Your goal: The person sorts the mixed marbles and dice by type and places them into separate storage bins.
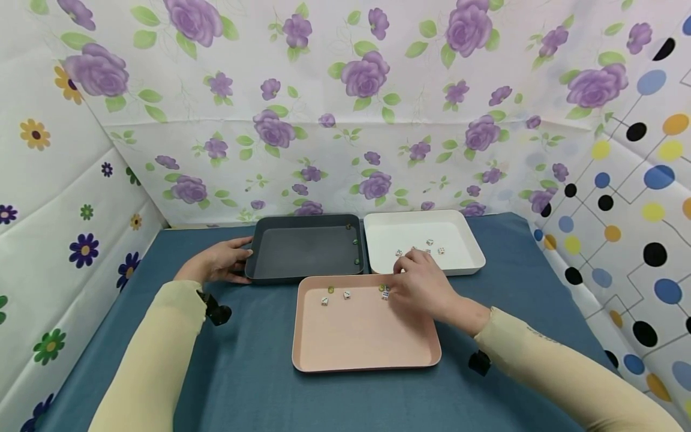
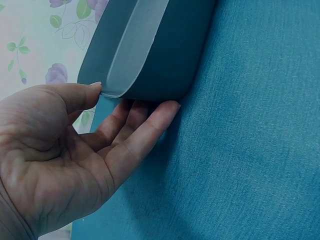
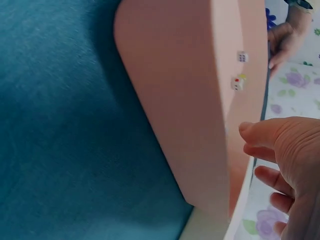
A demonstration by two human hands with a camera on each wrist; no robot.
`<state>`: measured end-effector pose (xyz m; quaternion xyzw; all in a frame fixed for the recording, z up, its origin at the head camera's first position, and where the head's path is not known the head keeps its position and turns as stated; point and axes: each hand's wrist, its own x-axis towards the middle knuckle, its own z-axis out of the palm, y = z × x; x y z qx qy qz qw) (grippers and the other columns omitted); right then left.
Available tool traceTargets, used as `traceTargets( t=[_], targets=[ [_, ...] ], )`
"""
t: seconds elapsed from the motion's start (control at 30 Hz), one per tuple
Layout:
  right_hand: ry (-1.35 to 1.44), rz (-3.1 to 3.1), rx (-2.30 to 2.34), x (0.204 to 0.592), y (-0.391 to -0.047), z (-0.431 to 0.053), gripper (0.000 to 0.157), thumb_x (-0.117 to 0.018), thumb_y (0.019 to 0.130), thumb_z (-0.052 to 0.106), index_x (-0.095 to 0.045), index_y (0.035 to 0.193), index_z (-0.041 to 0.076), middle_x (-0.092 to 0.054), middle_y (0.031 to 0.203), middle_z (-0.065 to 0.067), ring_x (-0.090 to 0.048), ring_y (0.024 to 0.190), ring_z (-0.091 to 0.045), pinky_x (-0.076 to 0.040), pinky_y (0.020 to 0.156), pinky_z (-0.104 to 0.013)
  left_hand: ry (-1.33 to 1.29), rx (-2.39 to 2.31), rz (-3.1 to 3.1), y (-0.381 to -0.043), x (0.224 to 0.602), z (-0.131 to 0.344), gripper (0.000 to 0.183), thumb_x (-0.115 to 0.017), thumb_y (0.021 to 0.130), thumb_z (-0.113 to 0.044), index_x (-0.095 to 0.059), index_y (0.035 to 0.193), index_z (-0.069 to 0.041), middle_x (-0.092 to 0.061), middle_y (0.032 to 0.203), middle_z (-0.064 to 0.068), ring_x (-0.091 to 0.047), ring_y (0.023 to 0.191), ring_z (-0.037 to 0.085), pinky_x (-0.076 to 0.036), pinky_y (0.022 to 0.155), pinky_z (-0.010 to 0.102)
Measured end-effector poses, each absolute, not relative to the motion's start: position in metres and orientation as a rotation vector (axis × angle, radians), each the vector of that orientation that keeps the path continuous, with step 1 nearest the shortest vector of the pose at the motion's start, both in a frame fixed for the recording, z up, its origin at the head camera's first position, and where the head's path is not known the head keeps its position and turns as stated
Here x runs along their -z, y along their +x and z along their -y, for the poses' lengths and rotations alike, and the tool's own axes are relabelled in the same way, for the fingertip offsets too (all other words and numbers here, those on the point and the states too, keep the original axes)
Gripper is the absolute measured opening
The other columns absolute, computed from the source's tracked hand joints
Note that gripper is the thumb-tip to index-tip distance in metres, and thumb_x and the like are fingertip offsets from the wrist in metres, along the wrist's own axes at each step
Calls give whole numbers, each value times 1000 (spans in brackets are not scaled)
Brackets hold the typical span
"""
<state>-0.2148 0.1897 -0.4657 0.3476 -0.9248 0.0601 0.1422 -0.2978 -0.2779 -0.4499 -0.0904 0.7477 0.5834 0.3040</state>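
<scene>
At the left end of the dark grey tray (image 1: pixel 302 249), my left hand (image 1: pixel 222 263) grips the edge. In the left wrist view its thumb lies on the rim and its fingers sit against the lower side. My right hand (image 1: pixel 421 285) hovers over the far right part of the pink tray (image 1: pixel 361 336), its thumb and forefinger close together; I cannot tell whether a small thing is between them. Near these fingertips lie a white die (image 1: pixel 385 294) and a yellow-green bead (image 1: pixel 381 288). Further left are another die (image 1: pixel 347 294), a third die (image 1: pixel 324 301) and a bead (image 1: pixel 331 289).
The white tray (image 1: pixel 415 225) stands at the back right with several dice (image 1: pixel 429 242) in it. Small green and brown beads (image 1: pixel 355 242) lie along the dark tray's right side. A blue cloth (image 1: pixel 243 372) covers the table; flowered sheeting (image 1: pixel 324 150) rises behind.
</scene>
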Motion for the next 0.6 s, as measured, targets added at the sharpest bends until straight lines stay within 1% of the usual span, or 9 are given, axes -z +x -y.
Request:
traceTargets(
  t=[0.2, 0.33, 0.5, 0.6],
  targets=[
    [1054, 2633, -121, 472, -212, -185, 8, -81, 85, 19, -86, 89, 25, -66, 93, 0, -49, 95, -25, -40, 103, -54, -237, -1545, -1974, -297, 450, 278, 64, -37, 114, -17, -2, 167, -26, -30, 159, 30, -44, 138, 45, -57, 92, 55],
    [1042, 2651, -93, 475, -212, -183, 7, -82, 84, 23, -86, 89, 25, -65, 92, 0, -48, 93, -24, -40, 102, -53, -231, -1541, -1971, -297, 449, 278, 64, -36, 114, -17, -1, 167, -26, -30, 159, 30, -44, 138, 45, -57, 92, 55],
    [1015, 2711, -115, 478, -212, -181, 11, -85, 82, 28, -85, 93, 25, -63, 92, 1, -48, 95, -23, -41, 101, -50, -233, -1534, -1971, -298, 449, 278, 64, -36, 114, -17, -1, 167, -27, -30, 159, 30, -44, 138, 45, -57, 92, 54],
    [1015, 2731, -150, 480, -211, -181, 13, -87, 82, 32, -84, 93, 25, -63, 93, 2, -49, 97, -23, -41, 101, -50, -239, -1537, -1965, -299, 450, 279, 64, -36, 114, -17, 0, 167, -27, -29, 159, 30, -44, 138, 45, -57, 91, 54]
  ],
)
